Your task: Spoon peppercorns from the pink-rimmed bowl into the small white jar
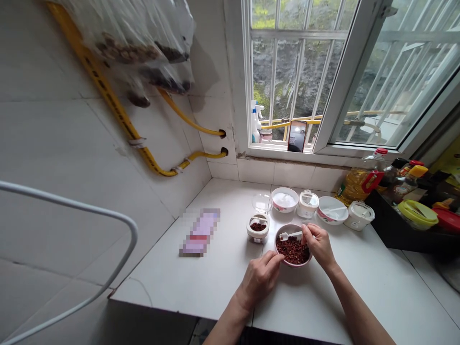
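A bowl [310, 263] of dark red dried bits that look like Sichuan peppercorns [293, 251] rests on the white counter. My left hand [260, 278] is closed on the bowl's near left rim. Between the fingers of my right hand [319, 244] is a small white spoon [292, 235], held over the bowl; its scoop looks empty. Just left of the bowl stands a seasoning jar [258, 235] with its clear lid [261, 202] flipped up, partly filled with the same red bits. Neither hand touches the jar.
Behind are a bowl of white grains [284, 200], a closed jar [308, 204], another bowl [332, 211] with a white spoon, and a second white jar [359, 215]. Oil [355, 182] and sauce bottles stand right. A phone [297, 136] leans at the window; a blurred purple packet [200, 232] lies left.
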A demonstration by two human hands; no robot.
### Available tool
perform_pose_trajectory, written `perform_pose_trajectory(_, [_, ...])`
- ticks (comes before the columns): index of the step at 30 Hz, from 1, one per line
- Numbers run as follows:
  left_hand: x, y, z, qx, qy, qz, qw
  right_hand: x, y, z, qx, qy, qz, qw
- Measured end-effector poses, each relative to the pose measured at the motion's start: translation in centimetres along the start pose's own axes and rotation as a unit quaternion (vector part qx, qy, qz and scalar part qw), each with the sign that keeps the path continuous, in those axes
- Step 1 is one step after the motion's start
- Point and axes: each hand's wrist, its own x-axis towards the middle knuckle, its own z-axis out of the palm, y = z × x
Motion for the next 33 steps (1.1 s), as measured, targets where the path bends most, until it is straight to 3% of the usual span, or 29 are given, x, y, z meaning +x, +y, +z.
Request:
perform_pose_trajectory(8, [-0.03,0.06,-0.02,-0.007,0.002,-0.002,1.000,0.09,-0.54,-0.31,0.096,0.002,0.066,0.993])
perform_pose_trajectory(18, [-0.07,-0.03,0.10,0.005,0.005,-0.001,1.000,0.10,-0.56,-0.34,0.016,0.030,0.004,0.999])
perform_pose_trajectory(25, [0.07,0.11,-0.10,0.000,0.007,0.005,1.000,0.14,-0.25,-0.15,0.092,0.011,0.081,0.992])
perform_pose_trajectory(33, [0.06,0.19,-0.10,0.006,0.003,-0.001,1.000,0.50,-0.65,0.28,0.138,0.031,0.104,0.984])
